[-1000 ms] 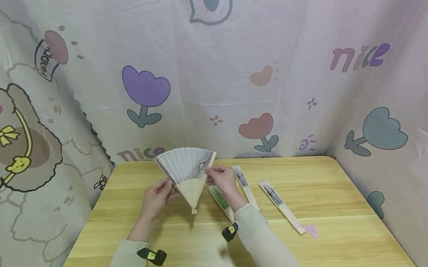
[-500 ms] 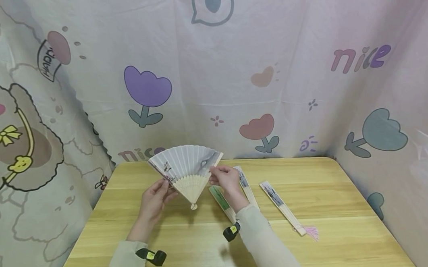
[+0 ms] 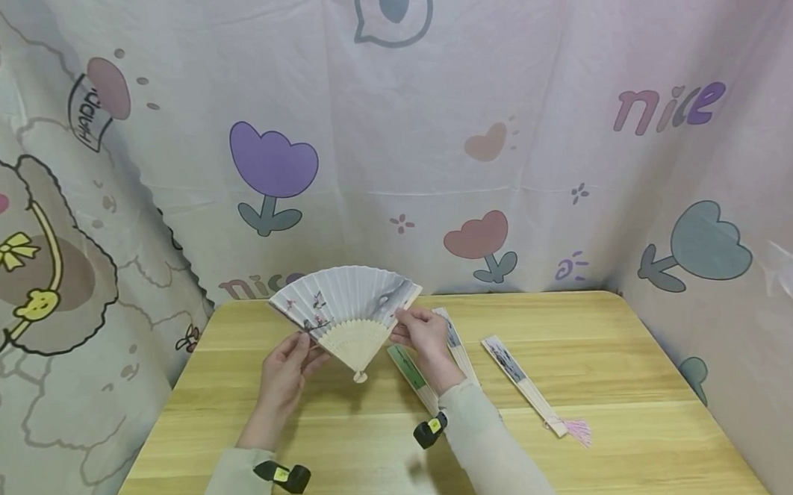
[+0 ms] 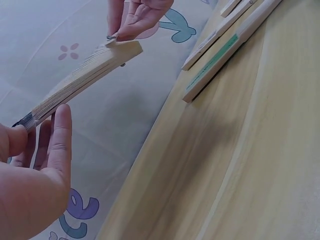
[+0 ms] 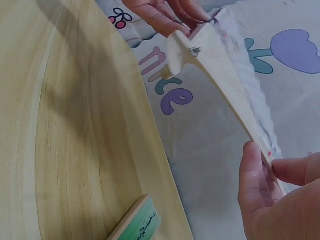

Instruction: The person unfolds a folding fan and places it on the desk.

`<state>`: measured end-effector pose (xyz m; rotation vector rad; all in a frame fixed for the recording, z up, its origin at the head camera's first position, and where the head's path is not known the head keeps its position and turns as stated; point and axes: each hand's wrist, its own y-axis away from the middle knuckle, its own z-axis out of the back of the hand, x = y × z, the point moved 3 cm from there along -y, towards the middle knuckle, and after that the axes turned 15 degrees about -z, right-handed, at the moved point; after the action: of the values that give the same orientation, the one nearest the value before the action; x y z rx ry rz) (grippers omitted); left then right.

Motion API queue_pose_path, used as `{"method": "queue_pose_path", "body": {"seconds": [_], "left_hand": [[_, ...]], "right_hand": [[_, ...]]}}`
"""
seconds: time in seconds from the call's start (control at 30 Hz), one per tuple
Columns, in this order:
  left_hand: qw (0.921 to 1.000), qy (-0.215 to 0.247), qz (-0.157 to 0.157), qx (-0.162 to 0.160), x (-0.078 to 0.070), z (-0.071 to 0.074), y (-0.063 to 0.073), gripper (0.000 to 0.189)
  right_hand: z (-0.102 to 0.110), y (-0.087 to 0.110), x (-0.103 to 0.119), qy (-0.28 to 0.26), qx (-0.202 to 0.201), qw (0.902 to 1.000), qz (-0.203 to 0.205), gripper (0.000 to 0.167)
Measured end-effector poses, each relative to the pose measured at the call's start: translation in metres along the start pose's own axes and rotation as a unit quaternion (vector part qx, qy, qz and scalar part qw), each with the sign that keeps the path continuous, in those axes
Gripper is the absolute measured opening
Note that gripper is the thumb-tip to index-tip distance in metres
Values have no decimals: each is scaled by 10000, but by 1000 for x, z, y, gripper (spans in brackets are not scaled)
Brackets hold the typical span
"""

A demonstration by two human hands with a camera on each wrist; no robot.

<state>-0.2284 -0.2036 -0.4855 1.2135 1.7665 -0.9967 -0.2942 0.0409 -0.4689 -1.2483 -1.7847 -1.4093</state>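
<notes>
A folding fan (image 3: 345,302), spread wide, is held up over the table with its pivot end pointing down. White pleated leaf, bird and blossom prints and pale wooden ribs show in the head view. My left hand (image 3: 287,369) pinches its left outer edge between thumb and fingers. On the opposite edge my right hand (image 3: 423,339) pinches the guard stick. The metal pivot pin (image 5: 195,51) shows up close in the right wrist view. Just right of the fan lies a folded green fan (image 3: 411,374), partly covered by my right wrist.
Two more folded fans lie to the right: a grey-printed fan (image 3: 457,345) partly behind my right arm, and another fan (image 3: 521,383) with a pink tassel (image 3: 576,431). A printed curtain (image 3: 390,128) rises behind the wooden table (image 3: 327,460).
The fan has spread wider, its right edge moving right and its left edge left, revealing more of the bird and blossom print. My right hand has shifted slightly right.
</notes>
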Motion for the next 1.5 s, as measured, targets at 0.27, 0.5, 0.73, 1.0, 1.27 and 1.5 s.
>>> {"method": "queue_pose_path", "body": {"seconds": [0.27,0.5,0.73,1.0,1.27,1.5], "left_hand": [[9989,75,-152,-431,-2,4,0,15],[9963,398,-169,-740,-1,4,1,15],[9935,612,-353,-888,2,9,3,16],[9898,697,-556,-1112,5,14,9,17],[9820,850,-441,-1629,4,17,14,15],[9743,1029,-582,-1918,5,21,19,12]], "right_hand": [[2,-3,-1,-437,14,9990,-17,11],[4,-5,-2,-669,55,9977,39,10],[2,-4,-3,-829,97,9965,52,12],[-1,-4,-7,-1110,142,9937,73,16],[-5,-3,-13,-1255,60,9921,35,19],[-9,-3,-19,-1408,1,9900,53,22]]}}
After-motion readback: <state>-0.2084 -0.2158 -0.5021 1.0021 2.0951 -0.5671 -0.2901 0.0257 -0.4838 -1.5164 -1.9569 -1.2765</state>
